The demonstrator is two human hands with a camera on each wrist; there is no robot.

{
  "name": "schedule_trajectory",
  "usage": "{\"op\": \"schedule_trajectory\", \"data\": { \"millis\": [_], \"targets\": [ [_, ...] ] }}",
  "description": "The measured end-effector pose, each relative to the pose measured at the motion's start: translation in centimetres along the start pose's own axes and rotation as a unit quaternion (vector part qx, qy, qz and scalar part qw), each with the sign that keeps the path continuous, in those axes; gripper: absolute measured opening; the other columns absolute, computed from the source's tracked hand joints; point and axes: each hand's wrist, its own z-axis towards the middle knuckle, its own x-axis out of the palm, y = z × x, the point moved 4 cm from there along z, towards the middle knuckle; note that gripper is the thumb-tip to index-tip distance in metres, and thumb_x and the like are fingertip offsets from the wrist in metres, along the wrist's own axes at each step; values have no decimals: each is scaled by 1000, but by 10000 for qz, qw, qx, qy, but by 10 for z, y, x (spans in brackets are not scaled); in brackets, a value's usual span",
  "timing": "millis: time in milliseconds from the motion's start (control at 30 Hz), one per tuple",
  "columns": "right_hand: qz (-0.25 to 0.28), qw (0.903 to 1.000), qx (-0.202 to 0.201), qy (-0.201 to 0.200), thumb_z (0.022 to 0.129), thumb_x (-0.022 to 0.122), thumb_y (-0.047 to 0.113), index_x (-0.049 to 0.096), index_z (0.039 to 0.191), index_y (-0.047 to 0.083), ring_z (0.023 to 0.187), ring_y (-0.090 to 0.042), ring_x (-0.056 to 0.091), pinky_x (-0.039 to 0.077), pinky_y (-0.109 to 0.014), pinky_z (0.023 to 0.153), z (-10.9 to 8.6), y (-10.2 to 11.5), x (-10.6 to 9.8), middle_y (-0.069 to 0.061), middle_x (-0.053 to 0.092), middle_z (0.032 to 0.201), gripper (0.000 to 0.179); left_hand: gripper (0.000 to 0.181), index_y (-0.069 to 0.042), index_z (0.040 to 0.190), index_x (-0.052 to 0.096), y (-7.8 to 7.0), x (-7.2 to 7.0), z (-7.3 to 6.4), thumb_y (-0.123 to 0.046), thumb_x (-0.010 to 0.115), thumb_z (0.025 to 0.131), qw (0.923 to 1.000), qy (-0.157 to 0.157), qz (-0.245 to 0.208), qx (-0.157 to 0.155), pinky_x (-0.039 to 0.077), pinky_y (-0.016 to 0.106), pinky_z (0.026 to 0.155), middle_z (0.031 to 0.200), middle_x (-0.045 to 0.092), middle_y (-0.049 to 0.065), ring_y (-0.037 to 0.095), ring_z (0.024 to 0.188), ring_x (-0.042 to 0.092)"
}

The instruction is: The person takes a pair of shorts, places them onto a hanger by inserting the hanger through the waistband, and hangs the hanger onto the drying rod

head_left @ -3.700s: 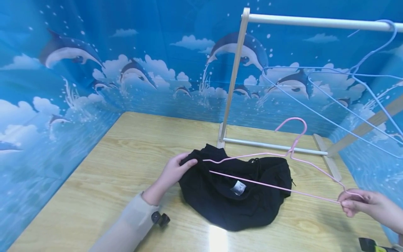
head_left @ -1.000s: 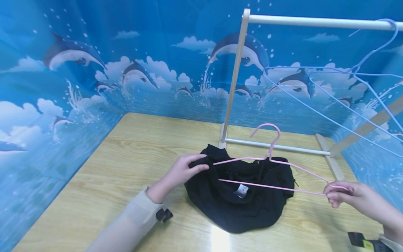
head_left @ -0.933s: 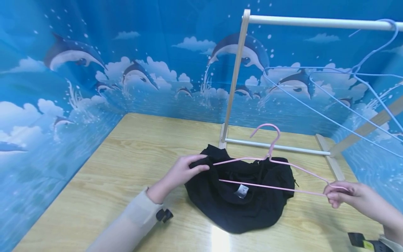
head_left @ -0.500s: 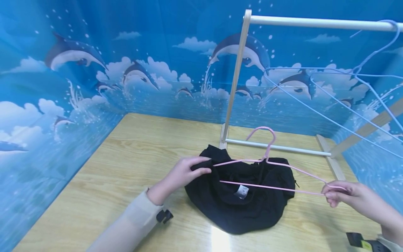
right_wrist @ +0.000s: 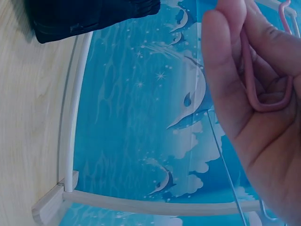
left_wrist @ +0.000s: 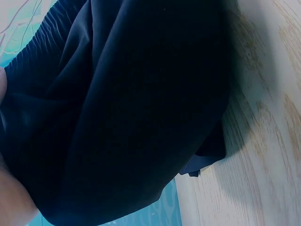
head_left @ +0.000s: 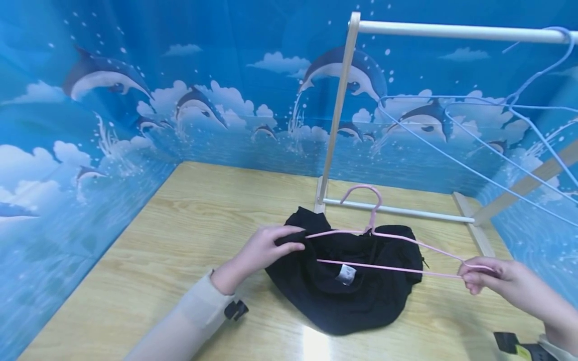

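Note:
Black shorts (head_left: 361, 306) with a gathered elastic waistband lie on the table, the waist gaping open and a white label (head_left: 346, 275) showing inside. My left hand (head_left: 266, 248) pinches the waistband's left side between thumb and fingers. A pink wire hanger (head_left: 373, 220) spans the waist opening, its left end hidden inside the cloth under my left hand. My right hand (head_left: 501, 281) grips the hanger's right end, beyond the shorts' right edge. Its rounded pink corner (right_wrist: 268, 107) lies across my fingers in the right wrist view. Dark cloth fills most of the left wrist view.
Behind the shorts stands a clothes rack (head_left: 339, 108) with a white top rail (head_left: 451, 31) and a low crossbar (head_left: 406, 212). Blue hangers (head_left: 456, 148) hang from its right part. A dolphin-print backdrop (head_left: 217, 140) encloses the wooden table (head_left: 149, 240).
My right hand has moved left with the pink hanger, and its hook has shifted left and lower over the shorts. My left hand, still pinching the waistband, has moved slightly right.

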Motion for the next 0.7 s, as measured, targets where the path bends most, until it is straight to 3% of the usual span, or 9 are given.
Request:
{"op": "schedule_trajectory", "data": {
  "millis": [267,700],
  "targets": [
    [-170,9997,-2,-177,94,56,-1,63,97,-10,65,-2,60,52,-21,55,-1,5,-1,15,64,73,12,31,-7,114,71,-3,0,1,-19,73,85,10000,35,56,59,56,33,89,109,73,8,21,101,70],
    [-35,10000,-47,-74,95,55,0,62,99,-11,67,-1,61,54,-21,56,4,0,4,17,64,76,14,32,-7,114,71,-4,0,4,-20,73,85,9999,39,93,17,56,35,89,110,73,8,21,102,69]
  ]
}}
